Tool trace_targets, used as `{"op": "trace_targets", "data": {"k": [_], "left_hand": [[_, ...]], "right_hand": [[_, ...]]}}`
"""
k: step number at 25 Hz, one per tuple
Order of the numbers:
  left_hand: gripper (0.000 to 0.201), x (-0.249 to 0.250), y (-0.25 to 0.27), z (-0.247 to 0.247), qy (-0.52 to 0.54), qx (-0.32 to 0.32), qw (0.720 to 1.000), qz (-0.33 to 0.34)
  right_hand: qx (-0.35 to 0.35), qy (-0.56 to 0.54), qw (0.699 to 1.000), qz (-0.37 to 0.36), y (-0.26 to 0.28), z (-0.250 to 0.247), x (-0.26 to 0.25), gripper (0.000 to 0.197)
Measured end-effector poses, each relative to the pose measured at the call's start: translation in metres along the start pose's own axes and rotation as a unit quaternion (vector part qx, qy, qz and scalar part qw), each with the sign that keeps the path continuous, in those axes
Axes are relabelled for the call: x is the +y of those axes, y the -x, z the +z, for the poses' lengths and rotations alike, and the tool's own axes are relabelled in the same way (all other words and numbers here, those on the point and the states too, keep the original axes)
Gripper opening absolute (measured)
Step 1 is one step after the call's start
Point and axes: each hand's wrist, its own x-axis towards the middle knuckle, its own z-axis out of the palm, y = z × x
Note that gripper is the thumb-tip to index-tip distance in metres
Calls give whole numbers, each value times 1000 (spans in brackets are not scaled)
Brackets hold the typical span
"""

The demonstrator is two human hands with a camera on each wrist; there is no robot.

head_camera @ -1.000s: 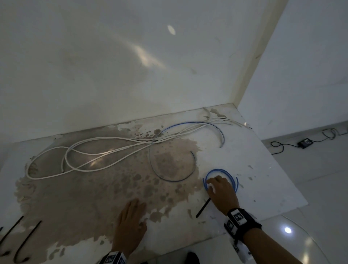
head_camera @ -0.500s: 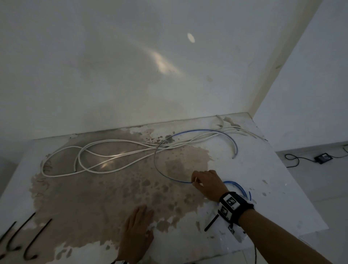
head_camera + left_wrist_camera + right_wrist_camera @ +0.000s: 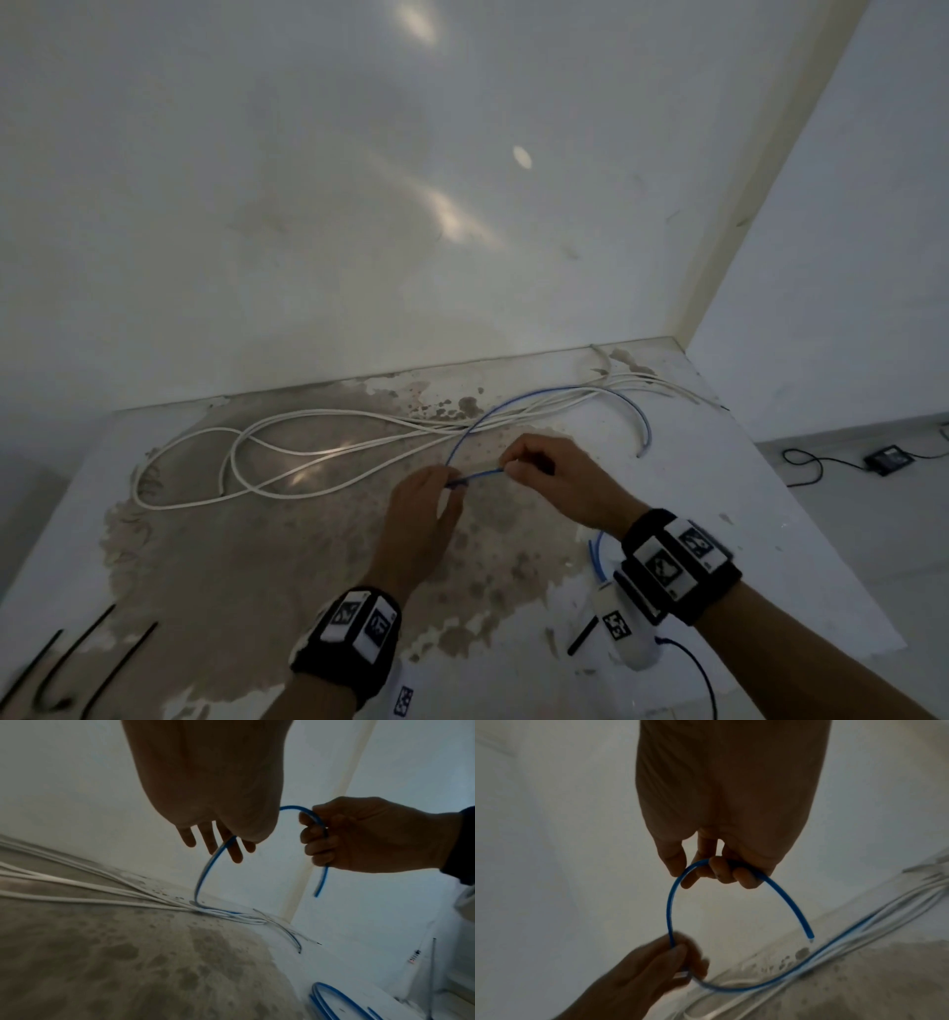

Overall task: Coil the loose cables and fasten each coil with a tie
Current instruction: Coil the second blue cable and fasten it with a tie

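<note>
A loose blue cable (image 3: 518, 406) arcs over the stained table (image 3: 231, 575), and one end lies at the right. My right hand (image 3: 513, 467) has its fingers curled round the cable near the other end (image 3: 809, 937), lifted off the table. My left hand (image 3: 452, 488) pinches the same blue cable (image 3: 668, 910) a short way along. Between the hands it forms a small arch (image 3: 300, 810). A long white cable (image 3: 308, 437) lies loose in loops at the back left. A small blue coil (image 3: 331, 1000) rests under my right wrist, with a black tie (image 3: 583, 634) beside it.
Several black ties (image 3: 77, 663) lie at the table's front left corner. A wall stands right behind the table. The table's right edge drops to the floor, where a black adapter (image 3: 888, 460) and its cord lie.
My right hand left the small blue coil, went left to the loose blue cable and lifted its end. My left hand rose off the table and took the cable too.
</note>
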Motion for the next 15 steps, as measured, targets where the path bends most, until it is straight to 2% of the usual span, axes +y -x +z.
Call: {"op": "trace_targets", "data": {"k": [4, 7, 11, 13, 15], "left_hand": [[26, -6, 2, -26, 83, -17, 996, -8], [24, 6, -3, -38, 119, -18, 993, -10], [33, 9, -13, -50, 196, -8, 979, -58], [34, 13, -16, -52, 305, 5, 948, -91], [34, 30, -22, -59, 470, 26, 872, -134]], "right_hand": [[102, -36, 994, 20, 3, -38, -3, 16], [170, -35, 985, 25, 4, -43, 3, 18], [307, -118, 944, 30, 5, -49, 13, 17], [299, -106, 947, 40, 2, -43, 17, 17], [234, -84, 967, 49, -6, -21, 16, 17]]}}
